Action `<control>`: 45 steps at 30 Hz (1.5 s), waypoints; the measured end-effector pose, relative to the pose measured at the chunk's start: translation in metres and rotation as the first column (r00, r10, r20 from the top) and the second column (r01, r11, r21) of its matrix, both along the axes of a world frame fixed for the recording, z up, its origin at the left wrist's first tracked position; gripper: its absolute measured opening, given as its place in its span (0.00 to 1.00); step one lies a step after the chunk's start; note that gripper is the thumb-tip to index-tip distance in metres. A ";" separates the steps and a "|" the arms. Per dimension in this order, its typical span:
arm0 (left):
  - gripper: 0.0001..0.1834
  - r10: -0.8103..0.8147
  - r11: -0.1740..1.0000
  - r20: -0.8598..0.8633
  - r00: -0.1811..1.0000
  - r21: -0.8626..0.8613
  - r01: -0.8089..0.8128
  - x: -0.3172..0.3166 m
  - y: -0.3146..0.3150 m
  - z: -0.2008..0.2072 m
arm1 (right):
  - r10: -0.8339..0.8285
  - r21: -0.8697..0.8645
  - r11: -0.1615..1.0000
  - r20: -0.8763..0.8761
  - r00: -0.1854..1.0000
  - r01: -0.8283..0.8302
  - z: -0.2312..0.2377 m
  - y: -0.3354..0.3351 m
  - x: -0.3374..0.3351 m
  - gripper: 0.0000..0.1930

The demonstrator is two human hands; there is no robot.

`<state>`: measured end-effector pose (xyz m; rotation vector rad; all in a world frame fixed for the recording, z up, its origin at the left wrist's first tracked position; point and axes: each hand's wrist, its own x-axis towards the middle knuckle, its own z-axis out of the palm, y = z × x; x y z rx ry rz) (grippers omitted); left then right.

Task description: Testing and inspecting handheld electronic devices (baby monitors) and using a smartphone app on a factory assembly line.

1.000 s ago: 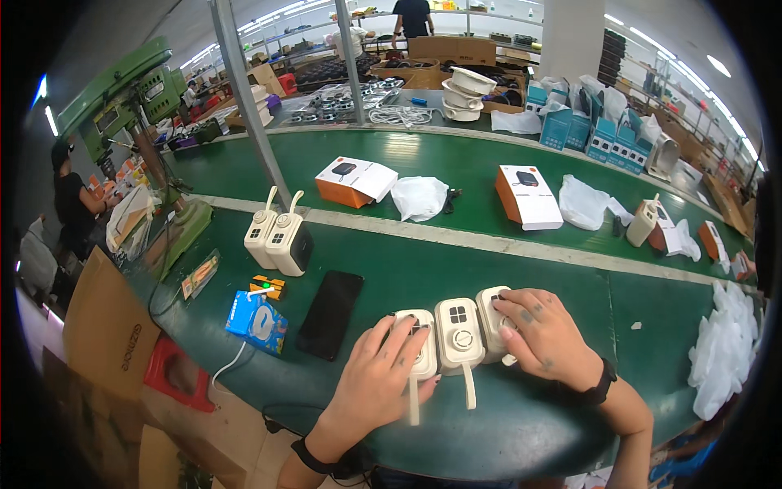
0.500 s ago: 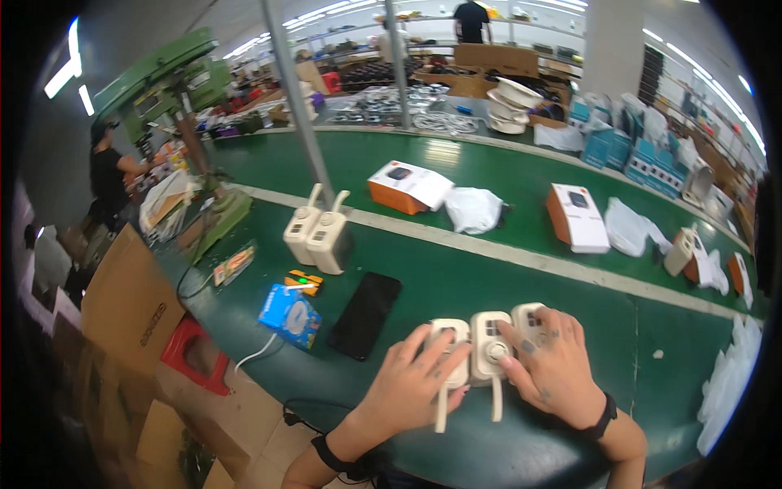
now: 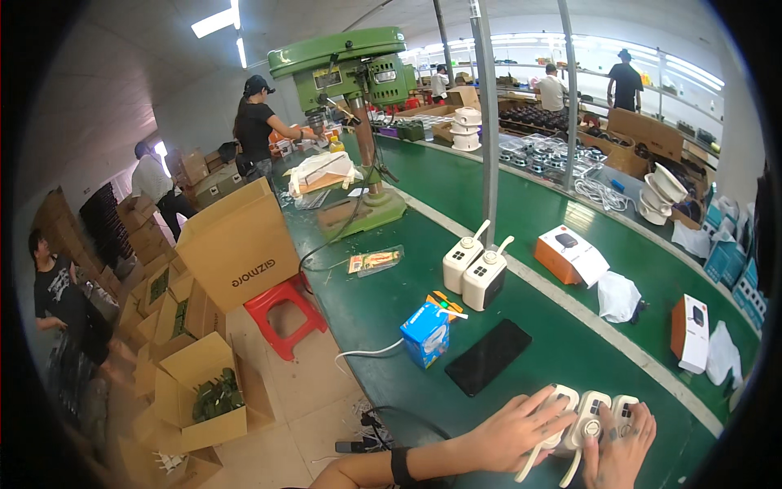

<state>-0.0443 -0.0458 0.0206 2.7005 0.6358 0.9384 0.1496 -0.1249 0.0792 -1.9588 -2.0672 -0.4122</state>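
Since the earlier frame, your view swings left; the green drill press (image 3: 358, 77) comes fully into sight. Your right hand (image 3: 626, 448) shifts off the middle of the row toward its right end. The phone (image 3: 489, 357), used here as landmark, keeps its place beside the blue box (image 3: 425, 334).

Position: three cream gadgets stand in a row to the right of the phone and nearer you: left gadget (image 3: 560, 395), middle gadget (image 3: 589, 417), right gadget (image 3: 626, 403). They sit close side by side, tops up; two straps point toward you.

Fingers: your left hand (image 3: 519, 433) lies over the left gadget, fingers loosely bent and slightly spread. Your right hand has its fingers bent over the right gadget, thumb near the middle one. Grip or mere rest: cannot tell for either hand.

Progress, as judged: the row of three looks formed. Not in it: a pair of gadgets (image 3: 485, 281), upright together just beyond the phone. Beyond and right of the phone lie an orange-and-white box (image 3: 572, 254) and a white bag (image 3: 619, 296); the box's inside does not show, so whether anything is packed cannot be told.
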 end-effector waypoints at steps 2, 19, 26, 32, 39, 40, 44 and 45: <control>0.35 0.008 1.000 0.003 1.000 0.004 -0.008 0.002 0.001 -0.002 | 0.001 0.020 1.000 -0.003 1.000 -0.001 -0.002 0.002 0.000 0.21; 0.33 0.017 1.000 0.005 1.000 0.022 -0.017 0.001 0.004 -0.001 | -0.015 0.025 1.000 -0.006 1.000 0.015 -0.026 0.004 0.007 0.23; 0.32 0.004 1.000 0.015 1.000 0.021 -0.004 0.001 0.006 -0.004 | -0.016 0.033 0.999 -0.038 0.999 0.018 -0.023 0.004 0.004 0.23; 0.32 -0.001 1.000 0.028 1.000 0.013 0.000 0.001 0.006 -0.005 | -0.010 0.004 1.000 -0.051 0.999 0.010 -0.020 0.005 0.002 0.23; 0.32 -0.001 1.000 0.030 1.000 0.020 0.001 0.001 0.006 -0.002 | -0.024 -0.005 1.000 -0.041 0.999 0.024 -0.021 0.006 0.004 0.23; 0.32 -0.001 1.000 0.029 1.000 0.019 0.001 0.001 0.006 -0.002 | -0.023 -0.004 1.000 -0.045 0.999 0.023 -0.021 0.005 0.004 0.24; 0.32 0.001 1.000 0.031 1.000 0.024 -0.001 0.002 0.007 -0.001 | -0.018 0.005 1.000 -0.045 0.999 0.019 -0.025 0.005 0.006 0.24; 0.32 0.001 1.000 0.024 1.000 0.017 -0.002 0.002 0.007 -0.001 | -0.020 0.005 1.000 -0.045 0.999 0.020 -0.025 0.005 0.007 0.24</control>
